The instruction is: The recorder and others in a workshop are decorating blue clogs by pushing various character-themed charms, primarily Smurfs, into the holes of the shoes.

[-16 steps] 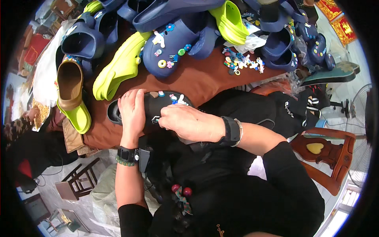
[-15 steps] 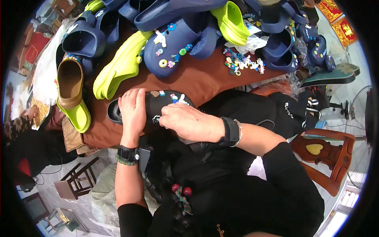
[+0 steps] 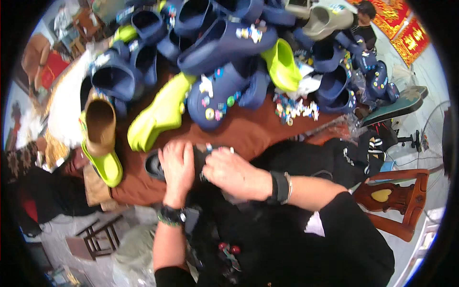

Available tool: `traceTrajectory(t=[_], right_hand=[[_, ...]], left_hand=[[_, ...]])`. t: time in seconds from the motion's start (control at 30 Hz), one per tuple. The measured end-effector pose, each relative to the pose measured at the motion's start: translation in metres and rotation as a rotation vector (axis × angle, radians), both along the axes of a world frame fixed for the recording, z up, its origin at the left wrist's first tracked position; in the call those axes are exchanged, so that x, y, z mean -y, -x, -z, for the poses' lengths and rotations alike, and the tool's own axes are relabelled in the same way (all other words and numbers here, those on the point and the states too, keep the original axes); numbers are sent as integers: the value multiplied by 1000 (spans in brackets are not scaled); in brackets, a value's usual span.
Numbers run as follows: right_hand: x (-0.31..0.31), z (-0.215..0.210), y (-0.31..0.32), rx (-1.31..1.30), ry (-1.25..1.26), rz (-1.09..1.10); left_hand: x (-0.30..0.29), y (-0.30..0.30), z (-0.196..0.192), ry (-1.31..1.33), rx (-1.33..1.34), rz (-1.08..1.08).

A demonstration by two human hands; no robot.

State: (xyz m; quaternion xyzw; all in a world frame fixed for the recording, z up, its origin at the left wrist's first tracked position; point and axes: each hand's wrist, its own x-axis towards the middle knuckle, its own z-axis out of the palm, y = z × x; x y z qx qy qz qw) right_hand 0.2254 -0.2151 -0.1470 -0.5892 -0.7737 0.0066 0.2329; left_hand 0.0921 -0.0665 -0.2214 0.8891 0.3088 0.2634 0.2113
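Observation:
A black clog [image 3: 154,165] lies sideways at the near edge of the cloth-covered table, its opening to the left. My left hand [image 3: 178,166] lies over its heel end and holds it down, fingers pointing away from me. Against the front part of the clog, my right hand [image 3: 235,174] is closed with fingers curled; whatever is between them is hidden. Small charms on the black clog show only in part past my right hand. Just beyond sit a lime green clog [image 3: 157,113] and a large navy clog [image 3: 210,103] dotted with colourful charms.
A pile of navy clogs [image 3: 224,43] covers the far side of the brown cloth [image 3: 239,134]. Loose charms [image 3: 295,111] lie at the right. A tan clog [image 3: 100,122] rests on a lime one at the left. A wooden chair [image 3: 392,198] stands at the right.
The whole view has shifted, with table and hands now lower in the picture and slightly blurred. Both hands stay on the black clog; my right hand remains closed at its front part.

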Motion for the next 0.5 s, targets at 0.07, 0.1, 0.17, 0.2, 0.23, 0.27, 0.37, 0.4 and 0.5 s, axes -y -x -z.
traceTrajectory(t=[0.07,0.1,0.17,0.2,0.23,0.27,0.37,0.4,0.5], right_hand=[[3,1,2,76,-13,52],[3,2,8,115,-30,68],[3,0,11,151,64,81],[3,-1,11,108,93,75],[3,-1,10,116,79,84],[2,-2,10,71,87,106],[-6,-2,8,3,81,149],[-9,-7,7,9,77,188],[-12,-7,7,1,127,203]], left_hand=[[9,-5,-14,114,-3,-27],[9,0,-8,98,0,-61],[11,1,-16,132,-18,-87],[14,1,-19,146,-18,-95],[14,0,-22,162,-20,-105],[14,-1,-25,168,-20,-105],[15,-3,-23,122,-24,-112],[17,-4,-28,97,-24,-108],[16,-6,-27,118,-33,-109]])
